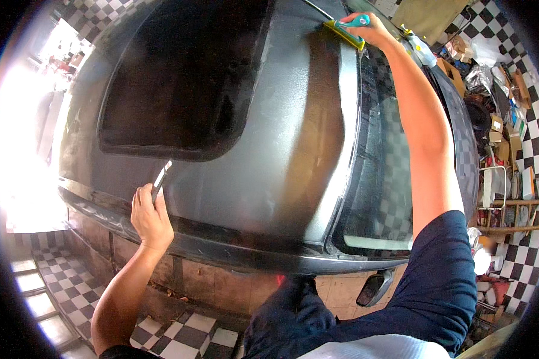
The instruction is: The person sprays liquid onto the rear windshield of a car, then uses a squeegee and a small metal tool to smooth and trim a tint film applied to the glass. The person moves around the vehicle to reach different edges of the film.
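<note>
A dark grey car roof [221,191] spreads below me, its glossy surface marked by fine streaks. My left hand [151,215] is closed around a slim snap-off knife [161,175], its pale tip near the edge of the black sunroof panel [173,90]. At the far right of the roof, my outstretched right hand [372,31] grips a squeegee [348,36] with a teal handle and a yellow blade. That blade lies by the roof's front edge, just above the windshield [377,161]. A brownish band [317,119] crosses the roof; I cannot tell whether it is a reflection.
A side mirror [374,288] sticks out near my legs. Cardboard boxes [496,127], plastic wrap and tools crowd the right side by a wooden rack [515,228]. A checkered floor [185,332] shows below, and bright light floods the left.
</note>
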`<control>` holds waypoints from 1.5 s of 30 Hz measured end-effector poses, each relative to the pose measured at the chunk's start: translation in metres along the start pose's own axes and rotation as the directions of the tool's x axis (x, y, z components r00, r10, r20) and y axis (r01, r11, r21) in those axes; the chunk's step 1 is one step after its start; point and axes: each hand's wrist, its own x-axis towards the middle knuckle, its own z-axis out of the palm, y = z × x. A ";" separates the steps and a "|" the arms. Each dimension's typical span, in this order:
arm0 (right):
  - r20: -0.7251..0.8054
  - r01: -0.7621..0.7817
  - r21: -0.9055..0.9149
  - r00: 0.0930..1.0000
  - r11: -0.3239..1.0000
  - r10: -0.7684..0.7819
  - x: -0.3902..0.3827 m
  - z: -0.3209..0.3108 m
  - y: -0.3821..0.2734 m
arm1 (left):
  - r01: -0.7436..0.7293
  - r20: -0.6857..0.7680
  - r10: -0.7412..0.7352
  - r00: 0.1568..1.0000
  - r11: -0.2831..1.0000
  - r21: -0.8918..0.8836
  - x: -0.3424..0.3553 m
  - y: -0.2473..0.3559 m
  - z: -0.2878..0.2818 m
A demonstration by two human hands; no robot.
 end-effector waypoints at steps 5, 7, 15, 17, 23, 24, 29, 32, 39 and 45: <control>0.038 -0.223 -0.012 0.974 0.975 0.223 -0.007 -0.030 0.010 | -0.011 -0.016 0.011 1.000 1.000 0.005 0.000 0.000 -0.001; -0.079 -0.131 -0.116 0.989 0.985 0.123 -0.015 -0.045 0.010 | -0.017 -0.023 0.017 1.000 1.000 0.017 0.000 0.002 -0.001; 0.021 0.215 -0.115 0.977 0.970 -0.213 -0.037 -0.009 -0.024 | 0.012 -0.024 -0.012 1.000 1.000 0.007 0.000 0.001 0.000; -0.080 0.044 -0.149 0.995 0.988 -0.057 -0.046 -0.013 -0.012 | 0.021 -0.022 -0.021 1.000 1.000 -0.001 0.000 0.002 0.001; -0.020 -0.102 -0.138 0.995 0.985 0.100 -0.042 -0.027 -0.015 | 0.037 0.000 -0.037 0.999 0.999 -0.001 -0.001 0.001 -0.004; -0.077 0.056 -0.081 0.995 0.995 -0.063 -0.040 -0.025 -0.012 | 0.028 -0.002 -0.028 1.000 1.000 -0.011 0.000 0.002 -0.001; -0.046 0.170 -0.196 0.982 0.966 -0.182 -0.028 0.007 -0.022 | -0.015 -0.009 0.015 1.000 1.000 -0.001 0.001 0.001 0.000; -0.073 0.038 -0.168 0.996 0.985 -0.051 -0.022 0.003 -0.020 | 0.005 -0.004 -0.005 1.000 1.000 0.000 0.000 0.001 -0.002; 0.001 0.023 -0.239 1.000 0.971 -0.024 0.006 0.006 -0.017 | 0.008 -0.001 -0.008 1.000 1.000 -0.009 0.000 0.001 -0.004; -0.090 -0.061 -0.061 0.994 0.996 0.055 0.002 -0.005 -0.001 | -0.004 -0.010 0.004 1.000 1.000 0.003 0.002 0.001 0.000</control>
